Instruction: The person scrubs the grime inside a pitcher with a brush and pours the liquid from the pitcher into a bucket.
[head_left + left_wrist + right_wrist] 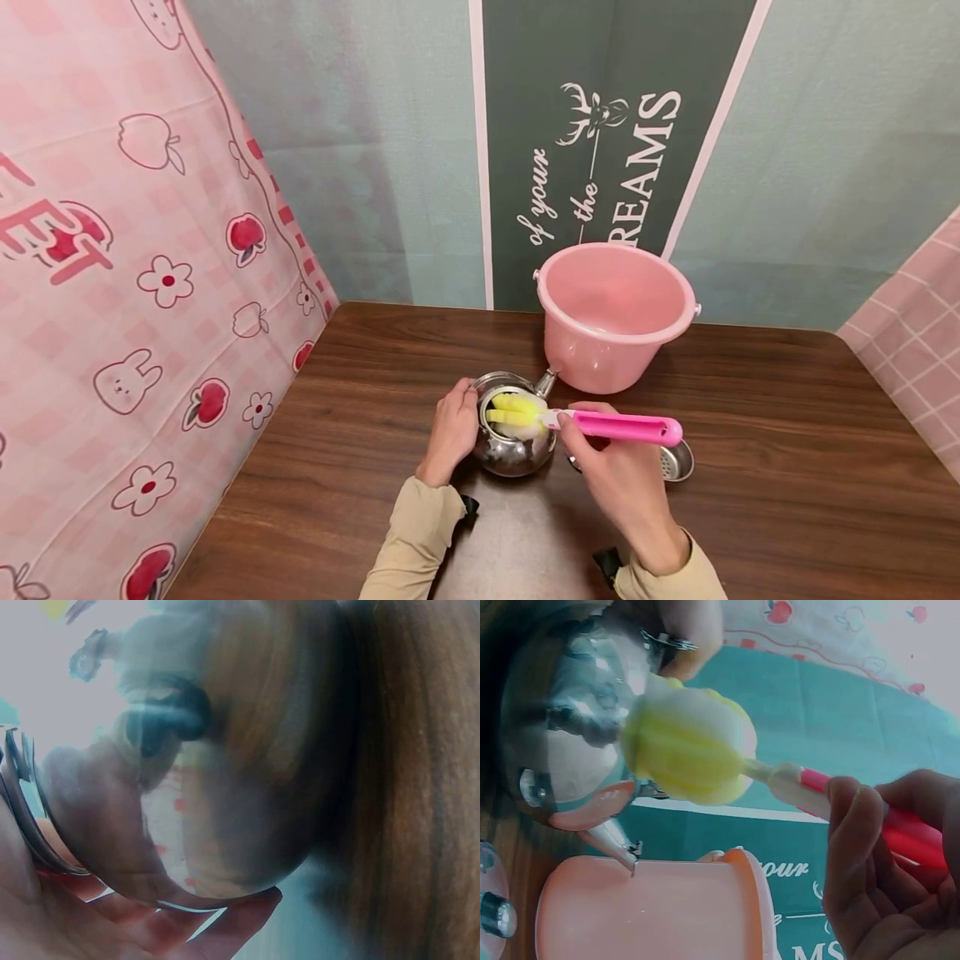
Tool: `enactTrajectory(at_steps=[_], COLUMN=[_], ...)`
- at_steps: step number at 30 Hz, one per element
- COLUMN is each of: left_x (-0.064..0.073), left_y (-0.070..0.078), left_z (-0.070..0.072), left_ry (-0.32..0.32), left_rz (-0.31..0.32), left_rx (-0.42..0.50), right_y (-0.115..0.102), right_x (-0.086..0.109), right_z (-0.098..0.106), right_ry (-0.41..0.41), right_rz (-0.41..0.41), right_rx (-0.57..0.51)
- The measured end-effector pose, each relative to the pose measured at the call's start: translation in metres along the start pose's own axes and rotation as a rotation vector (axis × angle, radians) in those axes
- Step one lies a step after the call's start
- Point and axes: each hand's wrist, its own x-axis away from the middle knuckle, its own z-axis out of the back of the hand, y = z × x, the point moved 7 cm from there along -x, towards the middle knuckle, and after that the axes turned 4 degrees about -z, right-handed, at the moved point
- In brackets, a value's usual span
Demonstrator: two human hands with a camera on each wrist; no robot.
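Observation:
A shiny metal teapot [517, 458] stands on the table, its opening facing up and its spout pointing toward the bucket. My left hand [453, 425] holds the pot at its left side, by the handle; in the left wrist view the fingers [232, 922] curve along the polished body. My right hand [626, 475] grips the pink handle [630, 426] of a sponge bottle brush. Its yellow and white sponge head [694, 746] is at the pot's mouth, over the rim in the head view. The pot's inside is mostly hidden by the sponge.
A pink bucket [600, 362] stands behind the teapot, close to the spout tip. Right of my right hand lies a metal strainer [677, 462], partly covered by that hand. A metal lid with a knob [496, 913] shows at the edge of the right wrist view. Printed cloths hang around the wooden table [360, 375].

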Motion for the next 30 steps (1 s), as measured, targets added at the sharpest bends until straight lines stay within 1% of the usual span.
enactTrajectory(at_steps=[5,8,11,16,20,23,27,30], left_x=[0.001,0.001,0.000,0.000,0.000,0.001,0.000,0.000], left_y=[0.000,0.001,0.001,0.000,-0.002,-0.001,0.001,0.001], left_z=[0.000,0.001,0.001,0.002,0.001,0.001,0.001,0.001], left_ry=[-0.001,-0.005,-0.008,-0.008,-0.013,-0.009,0.008,0.010], left_rz=[-0.007,-0.013,-0.019,-0.021,-0.020,-0.029,-0.066,-0.075], left_rx=[0.004,0.001,0.000,0.002,0.001,0.004,-0.012,-0.016], right_y=[0.006,0.009,0.009,0.004,0.001,0.002,0.010,0.016], right_x=[0.002,0.004,0.004,-0.001,-0.003,-0.003,-0.002,-0.001], right_z=[-0.005,-0.007,-0.009,-0.014,-0.017,-0.021,-0.027,-0.029], right_ry=[0.033,0.039,0.023,-0.028,-0.026,-0.015,-0.021,-0.024], right_rz=[-0.013,-0.034,-0.043,0.000,0.037,0.040,0.004,-0.019], right_rx=[-0.026,-0.039,-0.041,0.005,0.026,0.014,-0.041,-0.081])
